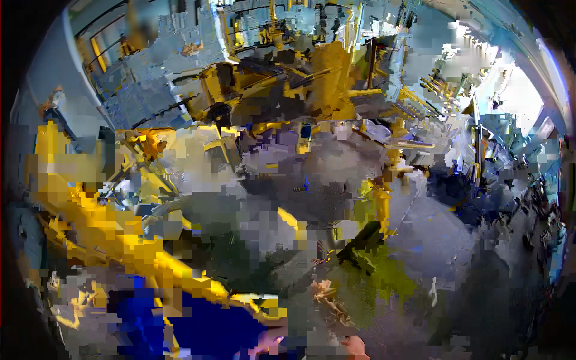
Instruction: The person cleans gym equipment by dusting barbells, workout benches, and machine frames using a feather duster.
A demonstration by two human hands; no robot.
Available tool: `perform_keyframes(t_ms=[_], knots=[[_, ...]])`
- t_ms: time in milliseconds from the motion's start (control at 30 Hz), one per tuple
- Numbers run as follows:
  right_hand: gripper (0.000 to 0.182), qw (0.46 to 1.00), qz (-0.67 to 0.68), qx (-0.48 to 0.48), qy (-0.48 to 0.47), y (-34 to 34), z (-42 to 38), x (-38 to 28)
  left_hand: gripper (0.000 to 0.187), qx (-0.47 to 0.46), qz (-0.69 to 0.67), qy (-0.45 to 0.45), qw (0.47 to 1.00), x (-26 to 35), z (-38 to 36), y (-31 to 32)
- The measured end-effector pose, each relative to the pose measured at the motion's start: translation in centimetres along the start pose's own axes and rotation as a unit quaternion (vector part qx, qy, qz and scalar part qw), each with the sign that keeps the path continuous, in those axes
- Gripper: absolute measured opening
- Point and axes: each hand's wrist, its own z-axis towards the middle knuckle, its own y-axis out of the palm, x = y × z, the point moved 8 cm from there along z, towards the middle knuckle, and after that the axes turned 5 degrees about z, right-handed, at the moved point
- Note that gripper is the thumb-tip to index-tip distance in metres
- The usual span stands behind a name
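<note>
The picture is badly broken into blocks, so most outlines are lost. At the bottom edge, a small rounded patch [354, 348] could be part of my right hand; no fingers can be made out. Another smeared patch [268, 343] lies left of it, beside a deep blue area [210, 327], and may be my left hand. Whether either hand holds anything is hidden by the distortion. A long yellow bar-like shape [180, 268] slants down from the left towards these patches. Above and right of them is a yellow-green smear [378, 276] with a dark elongated shape [360, 249].
Grey floor-like surface [432, 234] spreads across the middle and right. Yellow-brown structures [333, 78] stand at the back. Bright light [516, 93] comes from the upper right. A pale blue-grey wall-like surface [51, 78] borders the left.
</note>
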Motion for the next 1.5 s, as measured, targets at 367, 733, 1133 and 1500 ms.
perform_keyframes(t_ms=[367,733,1133,1500], knots=[[0.035,0.976,0.177,0.009,0.127,3.7,0.7,-0.9,0.071,-0.088,-0.008,-0.024,0.996,1.3,1.9,-5.7],[0.027,0.929,0.206,0.307,0.017,-9.8,17.2,-7.2,0.063,-0.142,-0.003,0.054,0.988,11.3,16.3,-5.6],[0.028,0.855,0.004,0.519,0.006,-32.0,31.6,-8.7,0.061,-0.08,0.079,0.012,0.994,22.9,42.5,-11.4],[0.032,0.814,-0.185,0.547,0.07,-37.8,42.0,-8.2,0.06,-0.122,0.135,0.013,0.983,34.3,57.6,-8.5]])
